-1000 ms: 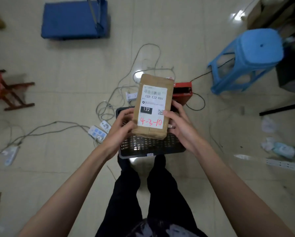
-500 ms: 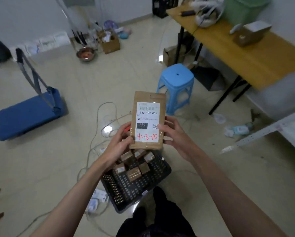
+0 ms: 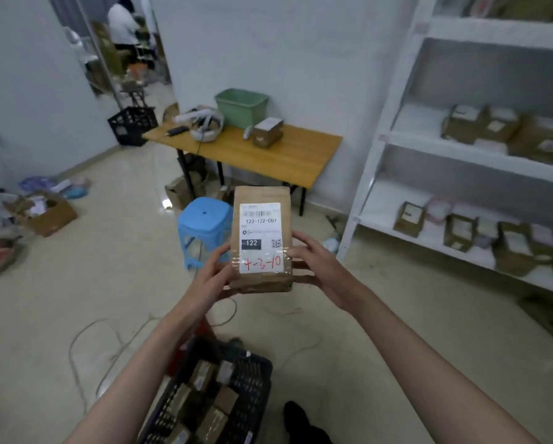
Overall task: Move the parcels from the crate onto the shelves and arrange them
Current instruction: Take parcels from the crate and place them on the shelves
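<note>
Lifted from crate [image 3: 236,395] of parcels [image 3: 211,421], box [image 3: 261,238] now faces shelves [image 3: 461,152].

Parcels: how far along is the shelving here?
Done: several parcels already sit on the white shelves. In hand: the left hand and right hand hold one labelled parcel, not yet shelved. Left: more boxes fill the black crate on the floor.
</note>
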`<state>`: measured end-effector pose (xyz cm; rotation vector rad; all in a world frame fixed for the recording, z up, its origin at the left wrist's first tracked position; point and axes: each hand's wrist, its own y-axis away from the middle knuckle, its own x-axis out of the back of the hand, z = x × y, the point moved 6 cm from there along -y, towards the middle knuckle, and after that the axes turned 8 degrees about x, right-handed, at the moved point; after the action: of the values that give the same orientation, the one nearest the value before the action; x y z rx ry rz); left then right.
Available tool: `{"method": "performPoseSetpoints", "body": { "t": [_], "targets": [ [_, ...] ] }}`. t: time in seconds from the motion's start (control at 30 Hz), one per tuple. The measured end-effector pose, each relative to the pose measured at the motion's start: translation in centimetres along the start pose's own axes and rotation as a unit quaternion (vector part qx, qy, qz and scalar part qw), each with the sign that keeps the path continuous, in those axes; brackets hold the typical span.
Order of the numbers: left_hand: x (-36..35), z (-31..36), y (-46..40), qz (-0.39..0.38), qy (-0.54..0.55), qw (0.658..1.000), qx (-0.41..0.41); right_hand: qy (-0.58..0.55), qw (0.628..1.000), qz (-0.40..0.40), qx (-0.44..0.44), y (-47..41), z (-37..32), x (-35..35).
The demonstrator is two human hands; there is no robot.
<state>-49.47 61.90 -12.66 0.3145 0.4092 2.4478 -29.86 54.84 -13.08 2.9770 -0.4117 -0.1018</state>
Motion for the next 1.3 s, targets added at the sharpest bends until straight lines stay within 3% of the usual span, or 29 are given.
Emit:
{"method": "performPoseSetpoints", "body": {
  "t": [0.5, 0.73, 0.93, 1.3],
  "targets": [
    [-22.8, 13.3, -1.8, -0.211, -0.102, 0.964, -0.125, -0.016, 0.957, 0.278, 0.086, 15.5, -7.3, 21.1],
    [-32.8, 18.0, -1.8, -0.268, -0.125, 0.941, -0.164, -0.008, 0.933, 0.345, 0.106, 19.9, -9.3, 30.1],
    [-40.8, 23.2, -2.2, -0.299, -0.134, 0.922, -0.208, 0.013, 0.924, 0.358, 0.132, 22.6, -12.5, 38.0],
    [-58.5, 24.5, -4.0, -0.345, -0.140, 0.897, -0.238, 0.053, 0.902, 0.408, 0.132, 30.3, -11.7, 51.7]
  ]
}}
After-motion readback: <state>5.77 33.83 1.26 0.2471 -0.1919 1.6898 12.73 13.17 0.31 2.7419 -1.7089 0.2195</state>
